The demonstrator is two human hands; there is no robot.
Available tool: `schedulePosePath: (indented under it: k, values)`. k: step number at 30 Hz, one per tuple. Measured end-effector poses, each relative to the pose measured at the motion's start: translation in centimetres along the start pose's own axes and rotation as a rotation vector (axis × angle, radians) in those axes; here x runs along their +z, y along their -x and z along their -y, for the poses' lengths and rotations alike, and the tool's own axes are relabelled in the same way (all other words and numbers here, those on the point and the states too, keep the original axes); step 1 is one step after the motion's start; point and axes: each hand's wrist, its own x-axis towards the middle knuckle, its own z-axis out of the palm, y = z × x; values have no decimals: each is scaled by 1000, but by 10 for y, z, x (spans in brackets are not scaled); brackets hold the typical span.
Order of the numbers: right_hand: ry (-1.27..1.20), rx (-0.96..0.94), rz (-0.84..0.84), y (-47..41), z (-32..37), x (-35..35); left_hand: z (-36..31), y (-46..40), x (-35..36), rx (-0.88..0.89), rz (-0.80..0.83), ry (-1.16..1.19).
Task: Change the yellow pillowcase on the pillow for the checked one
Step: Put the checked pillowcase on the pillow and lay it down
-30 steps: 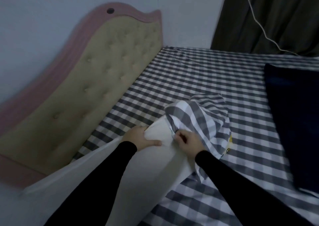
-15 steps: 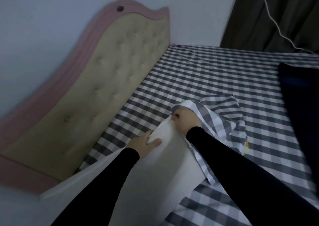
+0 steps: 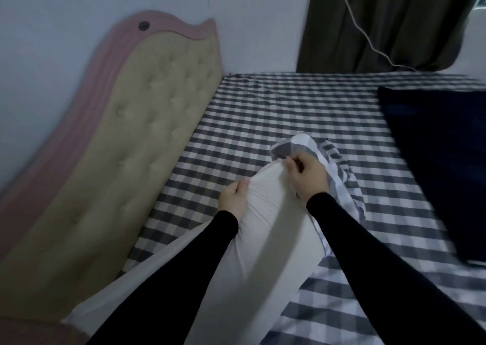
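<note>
Bed (image 3: 263,107) bears pillow (image 3: 263,239), lengthwise away, both hands gripping.

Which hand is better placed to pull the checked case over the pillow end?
Right. The right hand already pinches the checked case at the pillow end; the left hand only grips the pillow.

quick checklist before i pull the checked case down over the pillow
1. Left hand grips the pillow's far end: ok.
2. Right hand has a grip on the checked pillowcase's edge: ok.
3. Pillow corner inside the case opening: cannot tell, the fabric is bunched beyond the tip.
4. Yellow pillowcase off the pillow: ok, the pillow shows bare white.
5. Case lying straight, not twisted: not ok, it is crumpled to the right of the pillow.
6. Dark blanket apart from the case: ok.
</note>
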Motion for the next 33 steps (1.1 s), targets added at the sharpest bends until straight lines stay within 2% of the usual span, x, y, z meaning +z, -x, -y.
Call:
schedulePosePath:
  k: [3, 4, 7, 9, 11, 13, 15, 17, 20, 26, 31, 33]
  values:
    - [-64, 5, -162, 25, -18, 0, -16, -1, 26, -40, -74, 194]
    - [-68, -48, -141, 37, -20, 5, -22, -2, 34, -62, -109, 241]
    - [-46, -190, 113, 73, -29, 23, -23, -8, 41, -107, -137, 270]
    - [-46, -152, 195, 76, -38, 26, -12, -12, 33, -39, -61, 102]
    - [-48, -93, 171, 64, -43, 24, -1, -20, 21, 13, 15, -146]
    - [-56, -38, 157, 48, -41, 24, 8, -31, 5, -31, 85, -278]
    - [-21, 11, 253, 35, -38, 29, 17, -40, -12, -59, 158, -428]
    - [85, 48, 421, 28, -37, 40, 27, -42, -29, -55, 230, -549]
    - [222, 20, 507, 30, -40, 65, 44, -40, -57, -85, 275, -628]
    - [133, 91, 505, 50, -25, 95, 82, -40, -84, -171, 235, -648]
    - [229, -19, 801, 83, -25, 111, 103, -39, -92, -213, 198, -534]
    - [179, 4, 797, 74, -31, 110, 107, -46, -95, -213, 189, -557]
